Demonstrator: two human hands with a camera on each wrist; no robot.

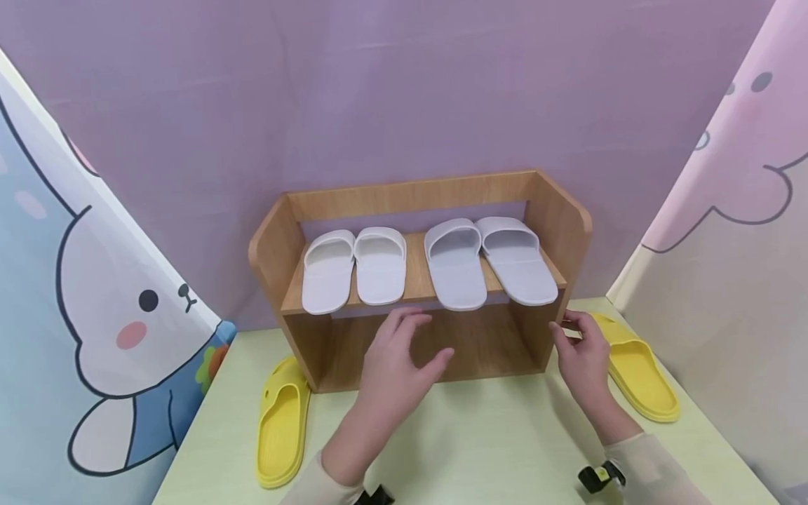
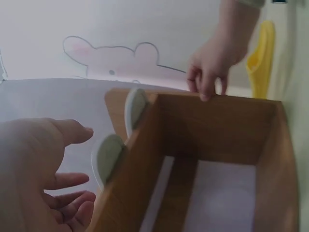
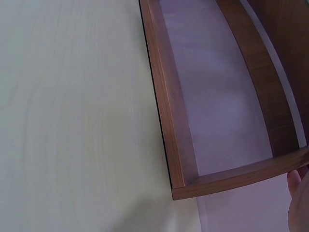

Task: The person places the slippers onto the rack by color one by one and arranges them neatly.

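Observation:
A small wooden shoe rack (image 1: 413,195) stands against the purple backdrop. On its upper shelf sit a pair of white slippers (image 1: 381,277) at the left and a pale lavender pair (image 1: 459,277) at the right, toes toward the back. My left hand (image 1: 394,361) hovers before the lower compartment, fingers spread and loosely bent, holding nothing; the left wrist view shows it apart from the rack. With thumb and fingertips, my right hand (image 1: 583,361) grips the front edge of the rack's right side panel, fingers on the outer face. Only its fingertips (image 3: 294,182) appear in the right wrist view.
One yellow slipper (image 1: 280,435) lies on the pale table (image 1: 480,449) by the rack's left side. Another yellow slipper (image 1: 640,375) lies at the right, beyond my right hand. Cartoon-printed cloth panels flank both sides.

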